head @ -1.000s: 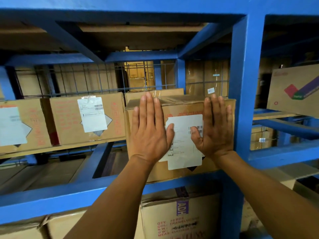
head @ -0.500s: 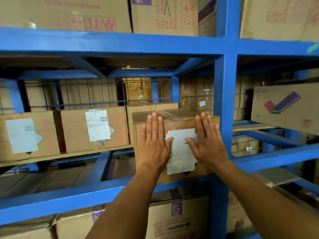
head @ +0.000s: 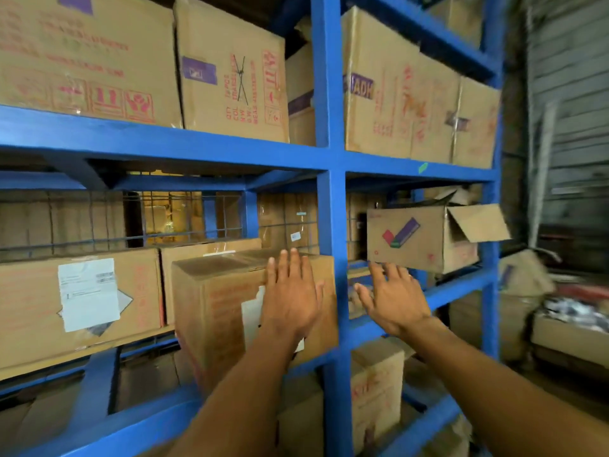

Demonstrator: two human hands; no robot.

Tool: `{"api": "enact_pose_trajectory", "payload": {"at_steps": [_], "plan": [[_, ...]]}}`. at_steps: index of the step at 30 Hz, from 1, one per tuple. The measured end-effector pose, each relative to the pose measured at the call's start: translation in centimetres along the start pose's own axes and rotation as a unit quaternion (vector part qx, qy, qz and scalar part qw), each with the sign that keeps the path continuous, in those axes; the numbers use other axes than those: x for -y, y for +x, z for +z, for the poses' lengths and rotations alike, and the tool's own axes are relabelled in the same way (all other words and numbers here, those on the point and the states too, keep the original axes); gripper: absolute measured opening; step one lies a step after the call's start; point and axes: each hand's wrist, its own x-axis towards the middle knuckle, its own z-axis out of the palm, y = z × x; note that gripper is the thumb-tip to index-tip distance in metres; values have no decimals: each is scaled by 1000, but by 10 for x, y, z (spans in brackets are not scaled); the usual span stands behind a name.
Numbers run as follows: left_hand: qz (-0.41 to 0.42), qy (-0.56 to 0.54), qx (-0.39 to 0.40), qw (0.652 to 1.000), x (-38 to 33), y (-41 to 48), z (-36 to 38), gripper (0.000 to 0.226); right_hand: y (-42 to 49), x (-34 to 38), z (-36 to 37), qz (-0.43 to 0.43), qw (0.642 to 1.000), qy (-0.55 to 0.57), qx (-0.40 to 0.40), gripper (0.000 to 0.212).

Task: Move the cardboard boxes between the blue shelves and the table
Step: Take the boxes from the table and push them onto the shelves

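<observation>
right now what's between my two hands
The shelf's blue upright post stands between them in the head view: the left hand is spread in front of a cardboard box, and the right hand is open on the post's other side.

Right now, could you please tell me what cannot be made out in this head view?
Head view:
- White paper label on the brown cardboard box in the blue metal shelves: mostly covered by the left hand.
- Right hand: whether it touches anything is unclear through motion blur.
- Clutter at the right edge: smeared by blur.
- The table: outside the frame.
</observation>
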Motion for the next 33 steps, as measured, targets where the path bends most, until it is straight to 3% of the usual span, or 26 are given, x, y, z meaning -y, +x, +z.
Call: {"api": "enact_pose_trajectory", "payload": {"at_steps": [4, 8, 15, 18, 21, 27, 33], "plan": [[105, -33, -42, 993, -32, 10, -2, 64, -26, -28, -29, 82, 996, -44, -14, 60], [201, -124, -96, 967, -60, 11, 0, 50, -66, -43, -72, 189, 977, -99, -28, 47], [315, -250, -218, 889, -98, -31, -56, 24, -175, -30, -156, 337, 914, -224, -9, 46], [352, -273, -187, 876, -131, -54, -82, 25, -219, -26, -201, 380, 883, -275, -11, 47], [383, -379, -121, 834, -163, -83, -120, 30, -259, -24, -246, 421, 849, -317, -24, 47], [426, -515, -136, 732, -231, -136, -197, 42, -332, -19, -330, 491, 778, -389, -47, 48], [471, -571, -131, 659, -285, -191, -272, 42, -407, -13, -400, 544, 710, -443, -56, 50]]}}
